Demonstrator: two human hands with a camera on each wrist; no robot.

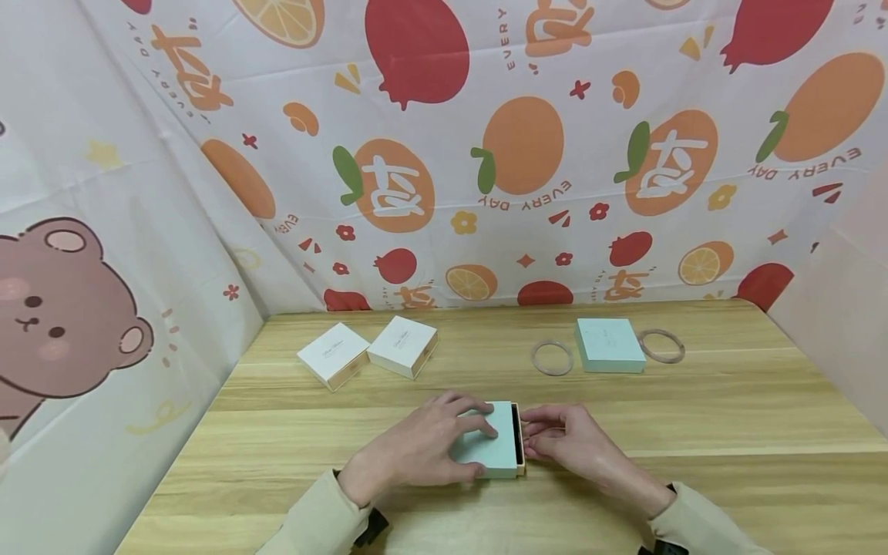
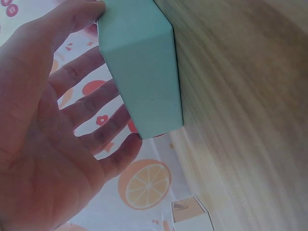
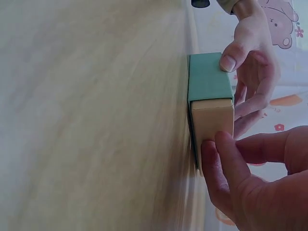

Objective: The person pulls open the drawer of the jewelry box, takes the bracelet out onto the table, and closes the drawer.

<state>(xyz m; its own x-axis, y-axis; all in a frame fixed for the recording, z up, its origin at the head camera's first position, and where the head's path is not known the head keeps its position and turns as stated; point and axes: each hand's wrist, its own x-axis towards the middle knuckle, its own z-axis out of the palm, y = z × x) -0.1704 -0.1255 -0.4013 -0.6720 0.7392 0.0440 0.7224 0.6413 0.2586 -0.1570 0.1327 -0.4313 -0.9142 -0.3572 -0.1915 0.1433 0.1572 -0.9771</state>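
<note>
A mint green box (image 1: 494, 455) lies on the wooden table (image 1: 694, 432) near its front edge. Its beige drawer (image 1: 517, 438) sticks out a little on the right. My left hand (image 1: 444, 439) holds the box sleeve (image 3: 207, 77), fingers over the top and thumb on the near side. My right hand (image 1: 565, 443) pinches the end of the drawer (image 3: 211, 120) with thumb and fingertips. The left wrist view shows the left hand (image 2: 57, 120) spread over the box (image 2: 144, 77). In the right wrist view, the right hand (image 3: 240, 163) touches the drawer's front.
Two white boxes (image 1: 333, 354) (image 1: 403, 346) lie at the back left. A second mint box (image 1: 609, 344) sits at the back right between two clear bangles (image 1: 552, 358) (image 1: 661, 345). Fruit-print cloth walls close the table's back and sides.
</note>
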